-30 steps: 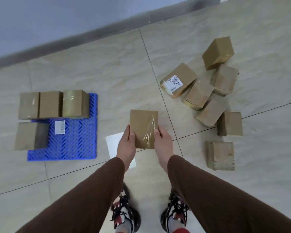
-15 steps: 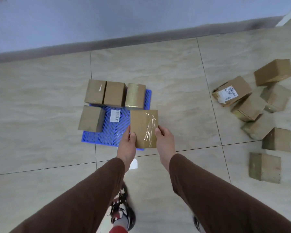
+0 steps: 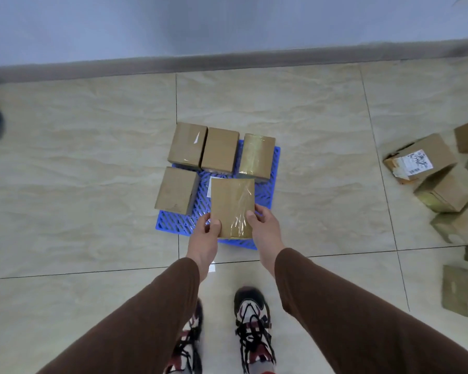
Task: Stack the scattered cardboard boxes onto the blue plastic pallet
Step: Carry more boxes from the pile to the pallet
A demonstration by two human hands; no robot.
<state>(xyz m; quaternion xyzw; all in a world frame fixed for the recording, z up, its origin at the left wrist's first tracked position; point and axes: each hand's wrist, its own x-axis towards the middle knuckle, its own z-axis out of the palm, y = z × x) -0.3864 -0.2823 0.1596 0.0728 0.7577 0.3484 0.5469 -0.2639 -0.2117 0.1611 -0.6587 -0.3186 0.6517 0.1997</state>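
Head-camera view, looking down. A cardboard box point(image 3: 232, 207), its top face crossed by a wrinkled strip of clear tape, is held in the air between both hands above the near right part of the blue plastic pallet point(image 3: 270, 190). The left hand point(image 3: 204, 240) grips the box's near left edge, thumb curled onto the top face; the right hand point(image 3: 264, 229) grips the near right edge in the same way — fingers on the underside are hidden. Both forearms wear brown sleeves point(image 3: 335, 306).

On the pallet stand four boxes. Three form a row along its far edge: the far-left box point(image 3: 187, 145) and the middle box point(image 3: 220, 149) touch side by side, and the tape-wrapped box point(image 3: 256, 156) stands just beside them (a narrow gap shows blue between). A fourth box point(image 3: 176, 190) sits in front of the far-left one, overhanging the pallet's left edge. A white label point(image 3: 208, 186) shows partly beside the held box's far left corner.

At the right edge of the view lies a heap of scattered boxes point(image 3: 449, 195) on the tiled floor point(image 3: 65, 184), well apart from the pallet — one, the labelled box point(image 3: 419, 157), bears a torn shipping label. Two laced sneakers point(image 3: 251, 327) stand below the hands.
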